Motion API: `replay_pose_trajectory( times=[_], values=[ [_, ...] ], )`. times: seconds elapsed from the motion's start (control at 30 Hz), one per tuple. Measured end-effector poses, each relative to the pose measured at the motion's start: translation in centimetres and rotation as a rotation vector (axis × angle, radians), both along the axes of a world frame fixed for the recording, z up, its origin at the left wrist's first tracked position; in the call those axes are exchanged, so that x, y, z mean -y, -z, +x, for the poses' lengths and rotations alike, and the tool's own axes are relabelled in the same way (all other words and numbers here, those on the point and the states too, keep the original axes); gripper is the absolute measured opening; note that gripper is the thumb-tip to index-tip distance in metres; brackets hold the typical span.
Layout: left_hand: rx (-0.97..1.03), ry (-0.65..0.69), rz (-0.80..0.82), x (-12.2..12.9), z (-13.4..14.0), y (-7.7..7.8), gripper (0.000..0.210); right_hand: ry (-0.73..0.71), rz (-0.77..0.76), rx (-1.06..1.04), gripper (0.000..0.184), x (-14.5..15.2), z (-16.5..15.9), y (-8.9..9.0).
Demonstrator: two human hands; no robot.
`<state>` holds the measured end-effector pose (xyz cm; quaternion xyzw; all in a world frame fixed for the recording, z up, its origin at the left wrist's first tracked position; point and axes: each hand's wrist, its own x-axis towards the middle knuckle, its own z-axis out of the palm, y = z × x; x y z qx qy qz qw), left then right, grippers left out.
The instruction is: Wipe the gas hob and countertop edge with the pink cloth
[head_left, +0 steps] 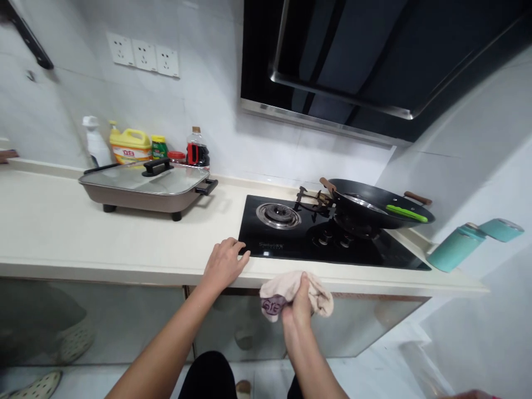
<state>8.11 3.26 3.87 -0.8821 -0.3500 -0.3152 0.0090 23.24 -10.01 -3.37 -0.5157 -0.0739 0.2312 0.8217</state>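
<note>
My right hand [300, 310] grips a pale pink cloth [286, 285] with purple lettering, held bunched in front of the counter's edge. The thumb lies on top of it, and the other fingers are mostly hidden under the cloth. My left hand [226, 263] rests on the counter, holding nothing, its fingers loosely bent and apart. Its fingertips reach the front left corner of the black gas stove [286, 244]. On the stove's right burner sits a dark wok [374, 208] with wooden handles and a bright green-handled utensil [406, 213].
A lidded electric pan [137, 197] stands on the counter [103, 241] at left, before several bottles, including a yellow jug [131, 145]. Teal containers [456, 247] are at right. Overhead hangs a black range hood [332, 66]. A person's clog [41, 386] shows lower left.
</note>
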Motion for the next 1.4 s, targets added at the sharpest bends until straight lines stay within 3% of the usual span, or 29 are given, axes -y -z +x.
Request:
replay_pose_trajectory(
  times=[0.13, 0.27, 0.4, 0.6, 0.7, 0.8, 1.0, 1.1, 1.23, 1.33, 1.4],
  values=[
    [0.02, -0.008, -0.007, 0.2, 0.0, -0.1, 0.026, -0.087, 0.122, -0.176, 0.054, -1.1, -4.4, -1.2],
    [0.022, -0.02, -0.031, 0.5, 0.0, -0.3, 0.025, -0.194, 0.196, -0.471, 0.04, -0.4, -4.8, -2.4],
    [0.02, -0.031, -0.069, 0.7, -0.1, -0.4, 0.024, -0.159, 0.109, -0.571, 0.026, 1.7, -0.4, -3.4],
    [0.034, -0.033, -0.073, 0.8, -0.1, -0.3, 0.025, 0.079, 0.026, -0.574, 0.013, 5.3, 7.4, -4.8],
    [0.041, -0.03, -0.076, 0.8, 0.0, -0.4, 0.025, 0.18, 0.026, -0.53, 0.019, 5.8, 8.3, -4.8],
    [0.047, -0.039, -0.077, 0.8, 0.1, -0.4, 0.026, 0.187, 0.027, -0.499, 0.027, 4.8, 6.3, -4.2],
    [0.073, -0.046, -0.073, 0.7, 0.1, -0.3, 0.025, -0.088, 0.125, -0.424, 0.04, 0.9, -2.6, -3.2],
    [0.101, -0.051, -0.085, 0.5, 0.1, -0.1, 0.022, -0.23, 0.227, -0.35, 0.051, 0.6, -5.3, -2.8],
    [0.102, -0.057, -0.087, 0.4, 0.1, -0.1, 0.022, -0.314, 0.149, -0.348, 0.057, 2.9, -4.9, -1.3],
    [0.079, -0.068, -0.098, 0.4, 0.1, -0.2, 0.022, -0.327, 0.041, -0.374, 0.067, 6.0, -3.0, -0.1],
    [0.076, -0.073, -0.096, 0.5, 0.1, -0.2, 0.022, -0.297, 0.001, -0.269, 0.073, 8.4, -0.9, 0.2]
  ],
)
